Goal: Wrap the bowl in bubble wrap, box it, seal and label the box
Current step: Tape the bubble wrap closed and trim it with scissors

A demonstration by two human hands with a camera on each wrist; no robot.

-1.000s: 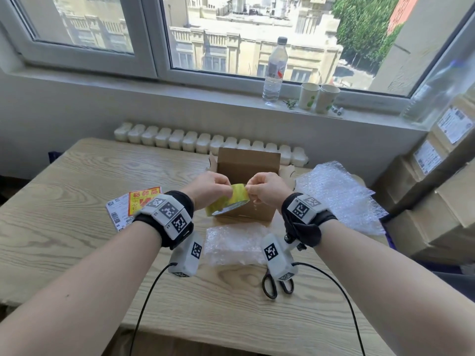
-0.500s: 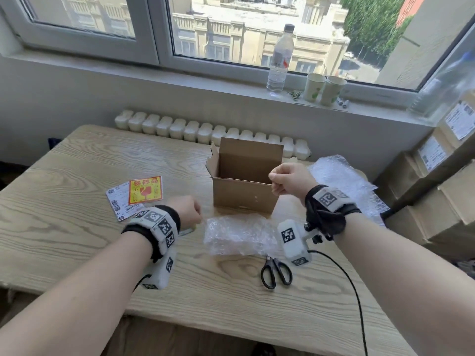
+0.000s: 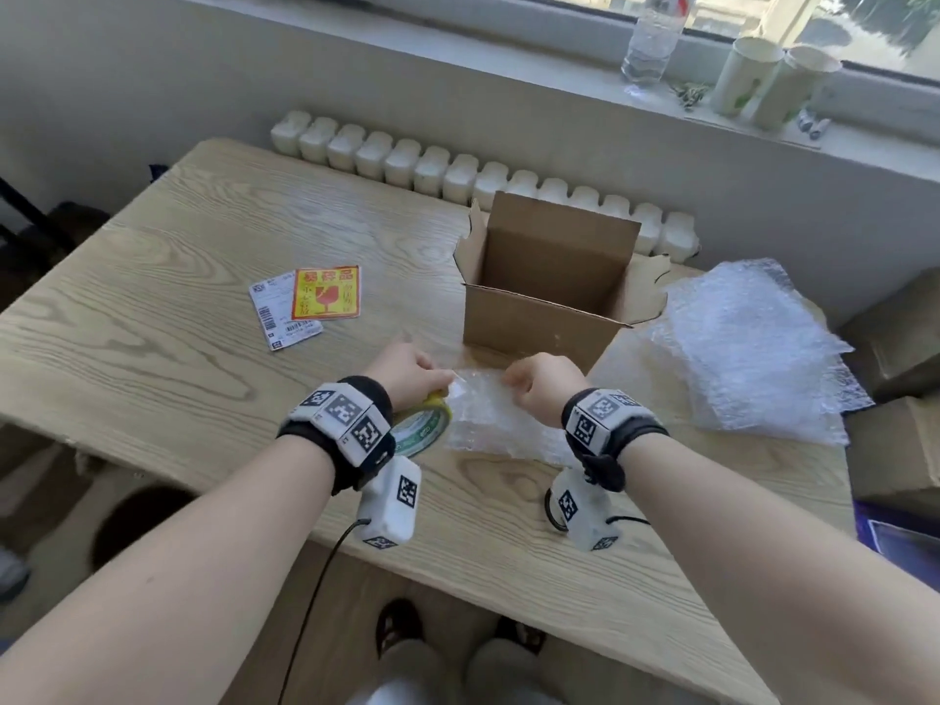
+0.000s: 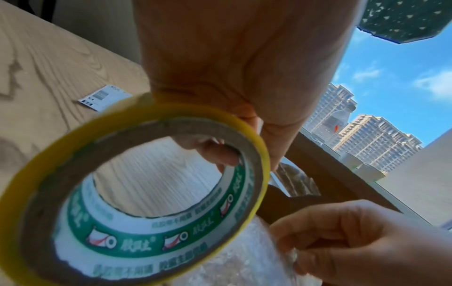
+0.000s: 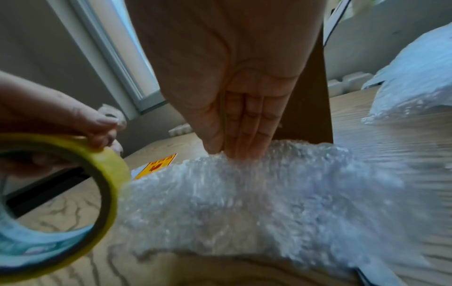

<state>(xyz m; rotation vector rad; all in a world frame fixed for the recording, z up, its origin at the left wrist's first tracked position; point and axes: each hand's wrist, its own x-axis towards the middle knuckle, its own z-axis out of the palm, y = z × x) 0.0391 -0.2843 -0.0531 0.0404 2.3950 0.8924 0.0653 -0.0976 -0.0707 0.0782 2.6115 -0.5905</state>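
A bubble-wrap bundle [image 3: 493,424] [image 5: 244,203] lies on the table in front of the open cardboard box [image 3: 534,328]; no bowl shows through the wrap. My left hand [image 3: 407,371] [image 4: 244,77] grips a yellow tape roll [image 3: 424,424] [image 4: 146,245] [image 5: 105,160] at the bundle's left edge. A strip of clear tape [image 3: 458,385] [image 4: 296,183] runs from the roll towards my right hand [image 3: 539,386] [image 5: 244,96]. That hand pinches the strip's free end with curled fingers, its fingertips down on the top of the bundle.
A yellow fragile sticker [image 3: 325,292] and a white shipping label [image 3: 280,318] lie left of the box. A stack of bubble-wrap sheets [image 3: 747,348] sits at the right. Scissors [image 3: 550,511] peek out under my right wrist. Cardboard cartons [image 3: 895,338] stand beyond the table's right edge.
Half a second ago my hands were apart, the right one up by the box. Both have come down and together onto the bundle, and my head has tilted down.
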